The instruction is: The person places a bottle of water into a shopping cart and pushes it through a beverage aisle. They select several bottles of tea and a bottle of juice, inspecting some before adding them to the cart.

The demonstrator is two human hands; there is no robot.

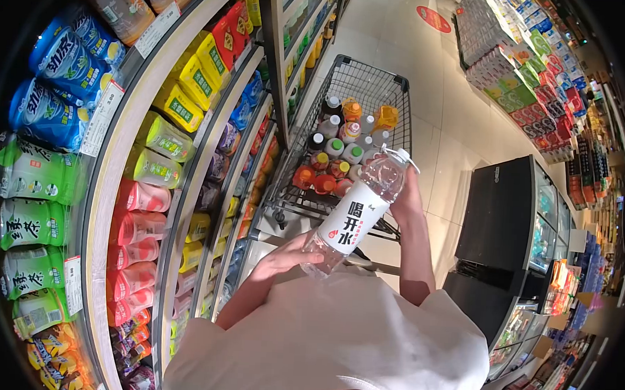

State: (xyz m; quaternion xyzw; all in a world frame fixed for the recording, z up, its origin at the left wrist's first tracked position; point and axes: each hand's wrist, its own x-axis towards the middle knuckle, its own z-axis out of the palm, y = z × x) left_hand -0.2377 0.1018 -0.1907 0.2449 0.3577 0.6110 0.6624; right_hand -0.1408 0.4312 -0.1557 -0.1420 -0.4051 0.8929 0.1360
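A large clear water bottle (353, 214) with a white label and black lettering is held tilted in front of my chest, its white cap and carrying loop up to the right. My left hand (285, 259) grips the bottle near its base, fingers under and around it. Up at the shoulder and neck, my right hand (409, 192) holds the other end; most of its fingers are hidden behind the bottle. Just beyond stands a wire shopping cart (363, 73) with several bottles in it, among them white-capped bottles (328, 126) and orange bottles (385, 117).
Shelves of drinks (99, 206) run along my left, with green tea bottles (36, 221), pink bottles (139, 254) and price tags. On the right is a black refrigerated case (489, 217). Stacked cartons (512, 85) stand farther back beside the tiled floor (434, 123).
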